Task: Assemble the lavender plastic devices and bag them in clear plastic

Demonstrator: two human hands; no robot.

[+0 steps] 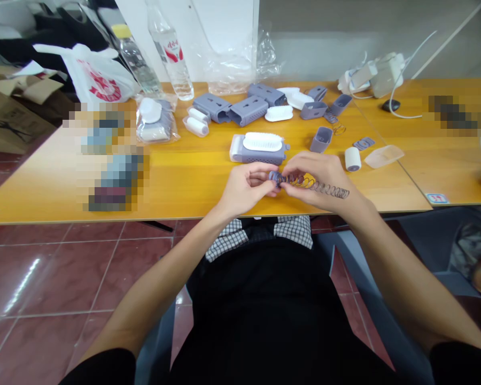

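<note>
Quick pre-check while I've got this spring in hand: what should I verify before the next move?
Left hand on the small grey plastic piece: ok, fingers on it.
Right hand on the coil spring: ok, fingers around it.
Spring seated in the piece: cannot tell, fingers hide the join.
Spring's free end unobstructed: ok, it sticks out past the right hand, touching nothing else visible.
The grey housing with white bristles apart from the hands: ok, it lies just beyond them.
</note>
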